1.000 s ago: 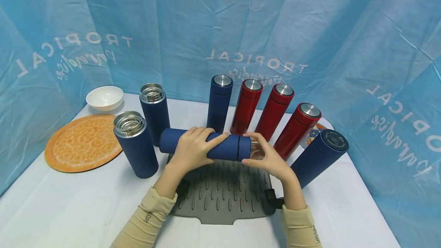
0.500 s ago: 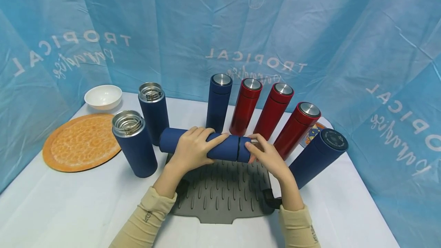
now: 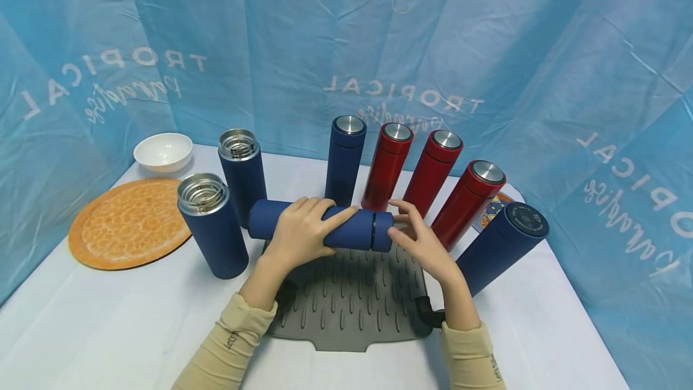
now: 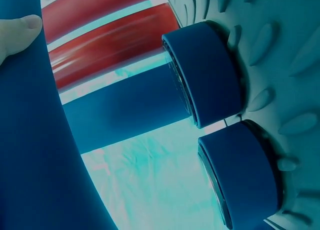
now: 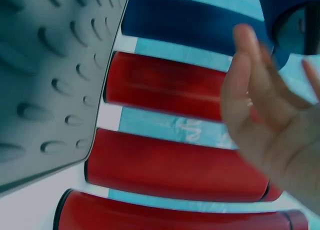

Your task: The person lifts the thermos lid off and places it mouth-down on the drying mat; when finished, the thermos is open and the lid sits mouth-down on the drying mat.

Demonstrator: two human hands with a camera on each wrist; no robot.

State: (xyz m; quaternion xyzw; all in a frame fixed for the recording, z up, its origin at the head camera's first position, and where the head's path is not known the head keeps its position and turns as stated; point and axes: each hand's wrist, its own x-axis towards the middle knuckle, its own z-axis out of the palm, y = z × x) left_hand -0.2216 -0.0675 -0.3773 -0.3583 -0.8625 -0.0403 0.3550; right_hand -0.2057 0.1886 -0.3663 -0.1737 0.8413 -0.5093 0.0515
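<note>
My left hand grips a navy blue thermos around its body, holding it sideways above a grey ridged tray. The thermos's lid end points right, with a dark seam between lid and body. By that end is my right hand, fingers loosely bent and spread near the lid; in the right wrist view the hand appears apart from the lid. Two blue lids sit on the tray in the left wrist view, hidden in the head view. Two uncapped blue thermoses stand at left.
A capped blue thermos and three red thermoses stand in an arc behind the tray. Another blue thermos stands right of my right hand. At left are a round orange mat and a white bowl.
My right hand's fingers have shifted about the lid end, the thumb moving from below the lid up to its end. The left hand and thermos have barely moved.
</note>
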